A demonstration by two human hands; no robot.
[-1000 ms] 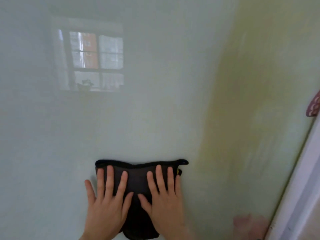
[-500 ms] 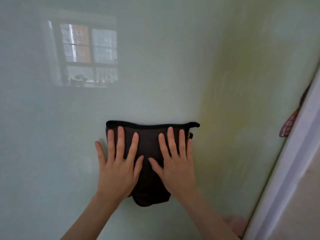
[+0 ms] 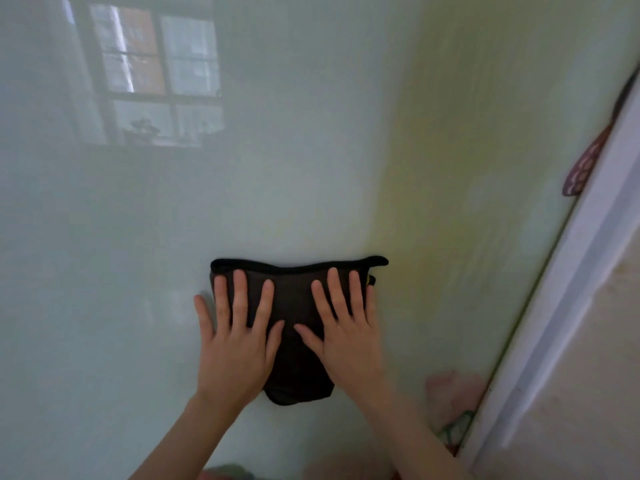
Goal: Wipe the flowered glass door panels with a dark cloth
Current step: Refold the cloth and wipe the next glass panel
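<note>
Both forearms reach up from the lower edge. Left hand (image 3: 232, 344) and right hand (image 3: 346, 336) lie flat, fingers straight and spread, pressing the dark cloth (image 3: 294, 341) against the glass panel (image 3: 311, 168); the left little finger rests on bare glass. Pink flower print (image 3: 450, 393) lower right, beside the white frame (image 3: 571, 289). Window reflection (image 3: 152, 77) upper left.
</note>
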